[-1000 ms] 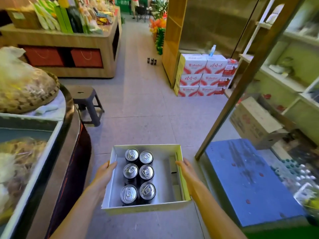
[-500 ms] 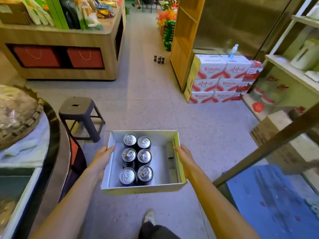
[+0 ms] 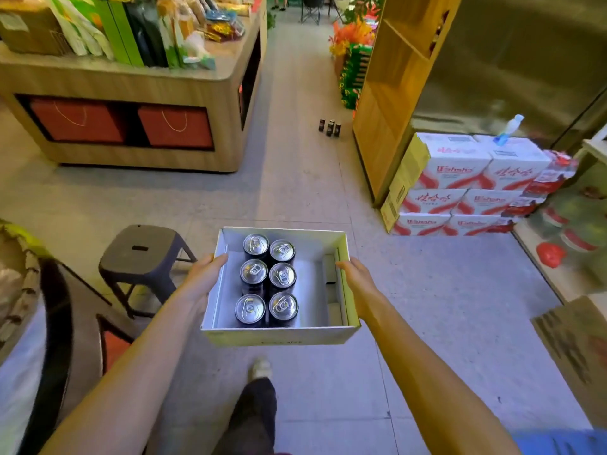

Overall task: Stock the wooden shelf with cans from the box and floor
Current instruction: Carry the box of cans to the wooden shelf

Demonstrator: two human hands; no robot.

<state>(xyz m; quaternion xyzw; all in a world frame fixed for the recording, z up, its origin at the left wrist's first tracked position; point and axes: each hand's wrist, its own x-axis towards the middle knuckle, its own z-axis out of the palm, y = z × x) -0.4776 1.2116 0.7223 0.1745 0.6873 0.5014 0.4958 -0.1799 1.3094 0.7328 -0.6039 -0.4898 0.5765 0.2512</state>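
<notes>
Box (image 3: 279, 336) now carried closer to the wooden shelf (image 3: 384, 103) than a second ago; floor cans (image 3: 329, 127) by its base loom larger. Left hand (image 3: 203, 280) and right hand (image 3: 356, 284) clasp the box's side walls. Six cans (image 3: 282, 275) stand along its left wall. Judged in transit, nothing shelved yet

Light: bright, even, indoor; the floor (image 3: 295, 192) looks bluish near me.
Glare: soft shine on lids of my cans (image 3: 266, 280).
Blur: near left edge smeared.
Distortion: far wooden shelf (image 3: 387, 93) leans; edges bend.
</notes>
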